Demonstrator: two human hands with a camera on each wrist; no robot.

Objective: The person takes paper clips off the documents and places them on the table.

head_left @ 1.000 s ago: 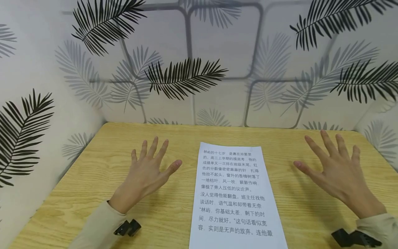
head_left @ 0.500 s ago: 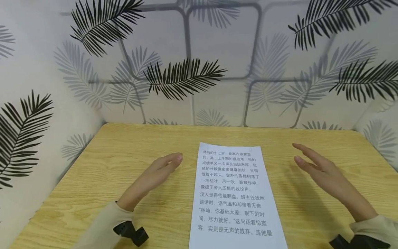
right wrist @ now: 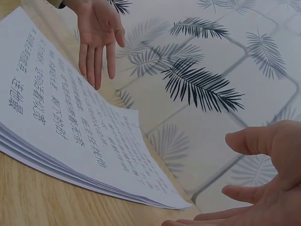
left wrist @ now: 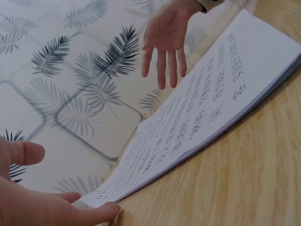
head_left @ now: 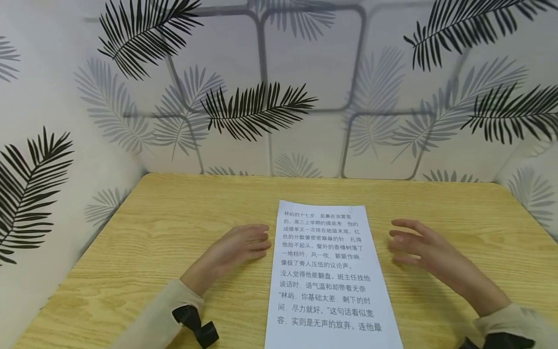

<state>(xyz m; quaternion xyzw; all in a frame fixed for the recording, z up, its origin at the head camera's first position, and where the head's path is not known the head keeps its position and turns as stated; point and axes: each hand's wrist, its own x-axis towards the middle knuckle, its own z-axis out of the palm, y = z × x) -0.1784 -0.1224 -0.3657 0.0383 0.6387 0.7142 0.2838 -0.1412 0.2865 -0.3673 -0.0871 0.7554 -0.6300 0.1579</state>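
Observation:
A stack of printed paper sheets (head_left: pixel 327 271) lies lengthwise on the wooden table, the top page covered in lines of Chinese text. To its left, my left hand (head_left: pixel 233 252) is held with relaxed fingers pointing toward the stack's left edge. My right hand (head_left: pixel 429 252) faces it from the right side, fingers spread a little and bent softly. Neither hand holds anything. In the right wrist view the layered sheet edges of the paper stack (right wrist: pixel 70 169) show. The left wrist view has the fingertips (left wrist: pixel 110 210) of the left hand close to the far end of the stack.
The light wooden table (head_left: pixel 196 194) reaches back to a wall (head_left: pixel 314 58) with a leaf pattern. Black wrist cameras are strapped over both beige sleeves (head_left: pixel 157 310).
Both hands have turned from spread, palms-down poses to palms facing each other. They have moved inward, nearer the two long sides of the paper stack, which stays in place.

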